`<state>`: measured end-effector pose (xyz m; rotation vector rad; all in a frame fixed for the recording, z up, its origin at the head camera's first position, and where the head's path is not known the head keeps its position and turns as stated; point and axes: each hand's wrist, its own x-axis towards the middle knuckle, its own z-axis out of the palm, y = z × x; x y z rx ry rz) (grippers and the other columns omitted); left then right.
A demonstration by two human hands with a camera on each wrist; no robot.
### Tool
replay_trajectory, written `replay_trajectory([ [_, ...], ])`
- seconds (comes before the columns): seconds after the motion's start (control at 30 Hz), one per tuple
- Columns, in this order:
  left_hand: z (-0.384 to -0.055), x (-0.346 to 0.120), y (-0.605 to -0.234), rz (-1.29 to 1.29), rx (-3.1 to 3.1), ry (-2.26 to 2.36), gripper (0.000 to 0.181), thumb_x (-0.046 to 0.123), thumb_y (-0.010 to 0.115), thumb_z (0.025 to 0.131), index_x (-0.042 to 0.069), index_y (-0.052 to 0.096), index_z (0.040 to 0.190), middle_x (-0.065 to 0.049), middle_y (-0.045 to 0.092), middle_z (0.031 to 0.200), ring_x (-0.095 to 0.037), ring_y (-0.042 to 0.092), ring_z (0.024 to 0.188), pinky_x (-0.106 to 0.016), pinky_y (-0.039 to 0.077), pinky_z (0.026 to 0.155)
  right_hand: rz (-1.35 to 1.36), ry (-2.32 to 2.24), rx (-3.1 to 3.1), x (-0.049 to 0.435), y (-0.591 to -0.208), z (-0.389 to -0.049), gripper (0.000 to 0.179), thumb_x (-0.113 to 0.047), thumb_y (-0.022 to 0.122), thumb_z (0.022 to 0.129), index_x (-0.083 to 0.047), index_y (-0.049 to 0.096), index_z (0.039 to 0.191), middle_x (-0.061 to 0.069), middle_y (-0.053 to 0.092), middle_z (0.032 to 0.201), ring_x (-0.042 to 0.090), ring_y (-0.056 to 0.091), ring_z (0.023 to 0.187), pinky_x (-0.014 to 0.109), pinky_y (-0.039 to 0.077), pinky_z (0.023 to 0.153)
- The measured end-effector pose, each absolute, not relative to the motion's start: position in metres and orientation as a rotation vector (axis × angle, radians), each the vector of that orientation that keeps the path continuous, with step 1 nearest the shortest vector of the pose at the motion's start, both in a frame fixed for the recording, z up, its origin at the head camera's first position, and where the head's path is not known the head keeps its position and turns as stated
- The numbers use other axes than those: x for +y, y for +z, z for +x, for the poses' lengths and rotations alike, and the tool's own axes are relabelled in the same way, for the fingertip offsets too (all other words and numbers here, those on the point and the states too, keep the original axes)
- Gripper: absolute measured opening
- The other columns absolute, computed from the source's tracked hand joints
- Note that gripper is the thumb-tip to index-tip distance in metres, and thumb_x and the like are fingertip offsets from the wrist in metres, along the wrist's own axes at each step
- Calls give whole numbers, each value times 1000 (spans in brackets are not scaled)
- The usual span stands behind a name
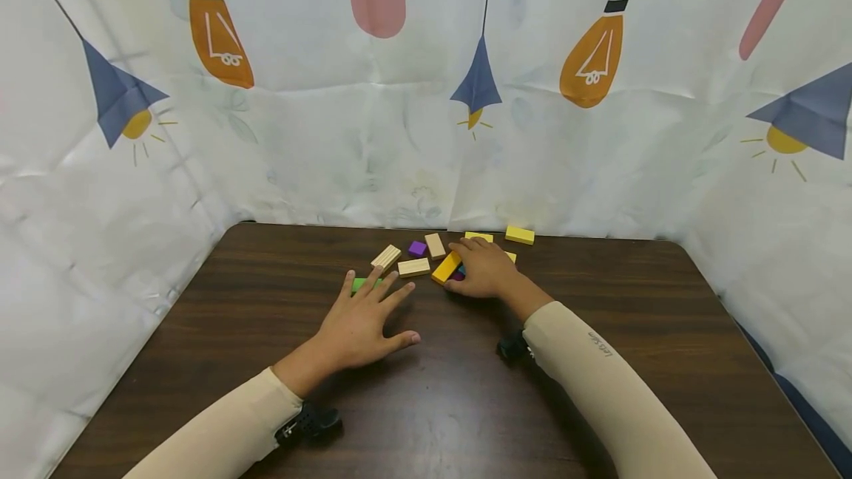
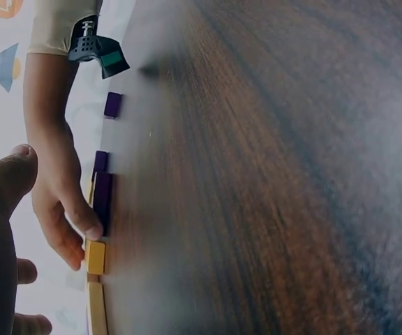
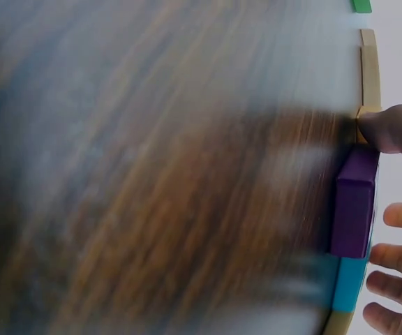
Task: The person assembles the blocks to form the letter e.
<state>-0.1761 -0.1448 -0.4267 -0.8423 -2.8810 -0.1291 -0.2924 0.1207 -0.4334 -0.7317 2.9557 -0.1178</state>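
My left hand (image 1: 359, 324) is held over the table with its fingers spread, holding nothing. Its fingertips overlap a green block (image 1: 358, 284) in the head view. Farther right, my right hand (image 1: 486, 270) reaches palm down over a cluster of small wooden blocks. Its thumb is right at an orange-yellow block (image 1: 447, 268), while the other fingers spread over the cluster. Beneath this hand, the right wrist view shows a purple block (image 3: 354, 202) and a blue block (image 3: 350, 285). The hand hides part of the cluster in the head view.
Plain wooden blocks (image 1: 414, 267) and a small purple block (image 1: 417, 248) lie between the hands. A yellow block (image 1: 520, 235) sits near the far edge of the dark table (image 1: 439, 405). A printed white curtain (image 1: 319, 146) hangs behind it.
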Motion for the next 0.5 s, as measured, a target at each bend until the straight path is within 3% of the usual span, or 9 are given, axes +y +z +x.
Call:
replay_trajectory([
  [0.27, -176, -144, -429, -852, -2900, -142, 88, 79, 47, 92, 22, 43, 158, -14, 37, 161, -39, 23, 152, -70, 11, 115, -760, -136, 2980, 114, -434, -292, 81, -62, 64, 88, -17, 48, 154, 8, 48, 152, 31, 40, 141, 55, 31, 115],
  [0.5, -174, -144, -429, -858, -2932, -222, 88, 78, 46, 93, 20, 42, 159, -13, 39, 160, -38, 25, 151, -68, 21, 114, -734, -152, 3009, 109, -436, -293, 68, -58, 66, 90, -17, 58, 144, 8, 56, 140, 30, 47, 131, 51, 37, 111],
])
